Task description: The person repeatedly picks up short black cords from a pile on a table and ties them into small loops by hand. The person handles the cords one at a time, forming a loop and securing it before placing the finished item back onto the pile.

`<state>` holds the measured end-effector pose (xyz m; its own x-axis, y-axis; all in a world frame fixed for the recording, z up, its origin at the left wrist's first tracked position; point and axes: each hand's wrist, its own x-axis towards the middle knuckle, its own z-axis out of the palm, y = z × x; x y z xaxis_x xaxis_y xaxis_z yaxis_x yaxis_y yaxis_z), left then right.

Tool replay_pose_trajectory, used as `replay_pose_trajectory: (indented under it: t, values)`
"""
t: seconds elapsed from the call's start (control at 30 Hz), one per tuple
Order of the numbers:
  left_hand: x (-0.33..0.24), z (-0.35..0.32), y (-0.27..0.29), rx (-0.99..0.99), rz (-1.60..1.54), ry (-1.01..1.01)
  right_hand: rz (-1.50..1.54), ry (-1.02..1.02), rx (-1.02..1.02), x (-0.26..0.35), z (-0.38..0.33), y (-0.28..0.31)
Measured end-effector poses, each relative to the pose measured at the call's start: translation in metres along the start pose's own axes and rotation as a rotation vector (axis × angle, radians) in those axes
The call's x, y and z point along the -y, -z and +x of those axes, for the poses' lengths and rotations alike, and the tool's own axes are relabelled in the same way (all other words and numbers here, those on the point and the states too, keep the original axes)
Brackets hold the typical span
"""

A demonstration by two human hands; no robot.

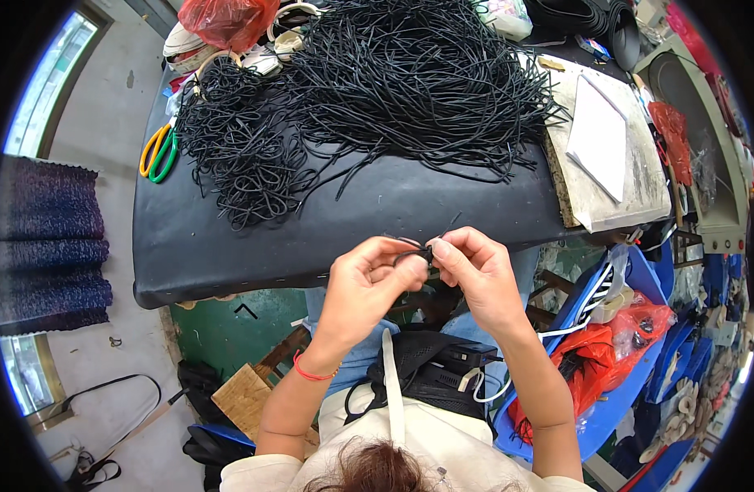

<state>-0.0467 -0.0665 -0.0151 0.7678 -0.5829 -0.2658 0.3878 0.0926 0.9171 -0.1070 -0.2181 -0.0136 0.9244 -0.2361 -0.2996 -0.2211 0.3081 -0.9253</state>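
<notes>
Both my hands meet just off the front edge of the black-covered table, fingers pinched around a thin black cord. My left hand grips a loop of it, and my right hand pinches it close by, with a short end sticking up past the fingertips. Fingers partly hide the small knot-like bunch between them. Beyond my hands lies a large heap of straight-ish black cords. To its left sits a smaller pile of curled, looped black cords.
Scissors with orange and green handles lie at the table's left edge. A pale board with white paper rests on the right. Below it stands a blue bin holding red plastic bags. Another red bag sits far left.
</notes>
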Motion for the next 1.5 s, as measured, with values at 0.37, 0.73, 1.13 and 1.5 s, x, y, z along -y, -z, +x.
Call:
replay_pose_trajectory:
  t: [0.37, 0.73, 1.13, 1.5]
  values:
    - [-0.008, -0.003, -0.003, 0.105, 0.092, 0.103, -0.077, 0.167, -0.048, 0.0, -0.007, -0.01]
    - [-0.011, -0.006, -0.006, 0.105, -0.027, 0.084, -0.1, 0.24, -0.083, 0.01, -0.011, -0.011]
    - [-0.018, -0.011, 0.009, 0.181, -0.142, 0.16, -0.171, 0.078, 0.103, 0.016, -0.02, 0.0]
    - [-0.035, -0.042, 0.006, 0.501, -0.137, 0.378, -0.156, 0.007, 0.305, 0.03, -0.061, -0.004]
